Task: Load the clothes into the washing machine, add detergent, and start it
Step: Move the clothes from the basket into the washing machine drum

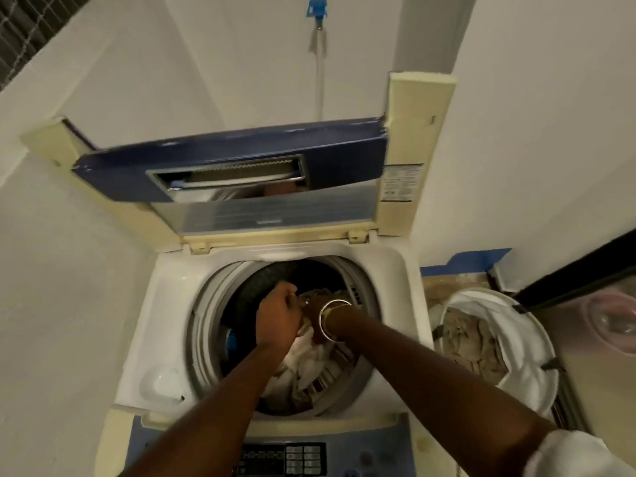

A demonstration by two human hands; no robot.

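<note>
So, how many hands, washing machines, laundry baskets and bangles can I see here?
Bare hands: 2, left hand, right hand partly hidden
White top-loading washing machine: 1
Round white laundry basket: 1
Silver metal bangle: 1
Total: 5

Both hands (279,316) press clothes (309,366) into drum (206,304).

Both bare forearms reaching forward and down, converging, left hand (278,313) curled in a loose fist, knuckles up, right hand (309,304) mostly hidden behind the left, grip unreadable, bangles (327,318) on right wrist, white sleeve (568,456) at right upper arm
</note>
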